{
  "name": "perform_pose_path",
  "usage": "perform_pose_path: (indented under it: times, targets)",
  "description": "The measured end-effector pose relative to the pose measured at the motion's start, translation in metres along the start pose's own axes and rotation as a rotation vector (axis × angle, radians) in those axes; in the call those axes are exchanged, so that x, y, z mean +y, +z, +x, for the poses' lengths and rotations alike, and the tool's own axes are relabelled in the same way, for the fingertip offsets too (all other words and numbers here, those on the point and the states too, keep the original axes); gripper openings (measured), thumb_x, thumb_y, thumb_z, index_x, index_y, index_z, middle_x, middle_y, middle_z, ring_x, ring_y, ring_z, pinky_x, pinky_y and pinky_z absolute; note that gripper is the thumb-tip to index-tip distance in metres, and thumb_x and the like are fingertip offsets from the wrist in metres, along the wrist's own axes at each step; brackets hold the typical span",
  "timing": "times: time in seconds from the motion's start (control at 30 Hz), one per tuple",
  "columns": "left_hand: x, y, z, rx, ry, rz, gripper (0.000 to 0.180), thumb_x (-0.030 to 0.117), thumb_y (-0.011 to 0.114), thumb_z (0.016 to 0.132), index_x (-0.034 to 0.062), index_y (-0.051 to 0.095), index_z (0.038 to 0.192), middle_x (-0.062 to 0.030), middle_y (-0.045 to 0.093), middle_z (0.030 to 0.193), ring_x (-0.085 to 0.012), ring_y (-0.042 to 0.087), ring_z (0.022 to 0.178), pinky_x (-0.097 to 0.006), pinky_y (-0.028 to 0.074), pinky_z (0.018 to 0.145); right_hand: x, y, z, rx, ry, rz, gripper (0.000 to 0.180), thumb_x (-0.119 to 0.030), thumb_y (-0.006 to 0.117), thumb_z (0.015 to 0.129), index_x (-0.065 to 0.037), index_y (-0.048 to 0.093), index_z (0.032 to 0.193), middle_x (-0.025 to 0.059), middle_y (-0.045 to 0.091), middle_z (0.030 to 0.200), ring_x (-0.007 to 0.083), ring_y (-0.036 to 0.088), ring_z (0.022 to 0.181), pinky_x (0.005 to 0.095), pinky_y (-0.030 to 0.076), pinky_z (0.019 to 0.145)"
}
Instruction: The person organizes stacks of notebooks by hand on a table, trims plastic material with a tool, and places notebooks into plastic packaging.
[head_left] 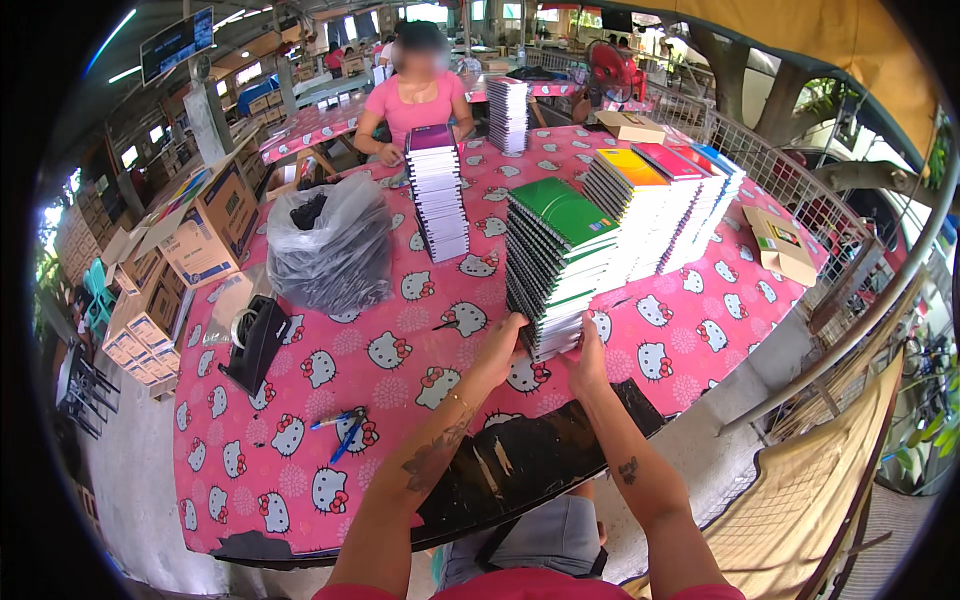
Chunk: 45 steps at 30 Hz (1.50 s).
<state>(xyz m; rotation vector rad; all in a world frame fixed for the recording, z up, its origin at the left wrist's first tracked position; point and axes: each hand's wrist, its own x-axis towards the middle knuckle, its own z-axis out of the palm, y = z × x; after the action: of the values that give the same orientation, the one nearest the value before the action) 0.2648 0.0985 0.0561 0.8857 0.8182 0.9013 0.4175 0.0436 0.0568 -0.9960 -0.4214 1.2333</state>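
A tall stack of green spiral notebooks stands on the table in front of me, its black coils facing left. My left hand presses against the coil side of the stack near its bottom. On the opposite side, my right hand holds the lower page edges. Part of the fingers of both hands is hidden by the stack. Right behind it are stacks of yellow-orange notebooks, red notebooks and blue notebooks. A stack of purple-topped notebooks stands farther left.
Left on the pink table are a grey plastic bag, a black tape dispenser and pens. Flattened cardboard lies at right. Across the table stands a person. Cardboard boxes are piled beyond the left edge.
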Motion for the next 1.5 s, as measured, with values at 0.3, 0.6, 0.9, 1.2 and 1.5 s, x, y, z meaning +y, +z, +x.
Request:
perform_pose_path:
  times: [0.3,0.6,0.9,1.2,1.5]
  targets:
    - [0.007,0.014,0.057,0.166,0.041,0.063,0.036,0.039,0.057,0.082,0.0132,0.056,0.107,0.0004,0.056,0.098,-0.0125,0.053,0.091,-0.036,0.043,0.078,-0.002,0.0,0.074,0.024,-0.012,0.114,0.052,-0.05,0.052,0.094,-0.011,0.049,0.129,0.0049,0.058,0.118,0.0217,0.05,0.109,0.0495,0.039,0.093]
    - [0.019,0.018,0.1,0.05,0.034,0.037,0.036,0.035,0.058,0.084,0.0093,0.058,0.108,-0.0009,0.061,0.098,-0.0144,0.058,0.088,-0.036,0.046,0.075,0.006,0.018,0.089,0.328,-0.228,0.332,0.047,-0.037,0.059,0.091,-0.012,0.041,0.126,0.0073,0.046,0.124,0.023,0.044,0.116,0.0526,0.037,0.098]
    - [0.016,0.018,0.104,0.192,0.281,0.151,0.025,0.029,0.055,0.09,0.0064,0.061,0.099,-0.0023,0.056,0.084,-0.0148,0.055,0.077,-0.034,0.047,0.066,0.034,0.002,0.098,0.405,-0.568,0.032,0.037,-0.014,0.06,0.09,-0.002,0.044,0.121,0.0153,0.043,0.126,0.0212,0.048,0.104,0.0339,0.041,0.089]
    - [0.091,-0.155,0.144,0.807,0.45,0.362,0.051,0.045,0.041,0.099,-0.0016,0.061,0.1,-0.0167,0.062,0.096,-0.0288,0.058,0.09,-0.04,0.043,0.082,0.093,0.079,0.139,-0.08,-0.789,-0.97,0.042,-0.01,0.055,0.084,-0.005,0.052,0.126,0.0089,0.058,0.09,0.024,0.056,0.073,0.0356,0.048,0.068]
    - [0.109,-0.172,0.169,0.269,0.375,-0.228,0.076,0.063,0.031,0.098,0.0044,0.034,0.147,-0.0084,0.04,0.149,-0.0238,0.04,0.133,-0.036,0.025,0.112,0.094,0.193,0.225,-0.298,-0.181,-0.698,0.073,-0.01,0.062,0.074,-0.003,0.035,0.141,0.0114,0.057,0.114,0.0196,0.056,0.091,0.0331,0.048,0.069]
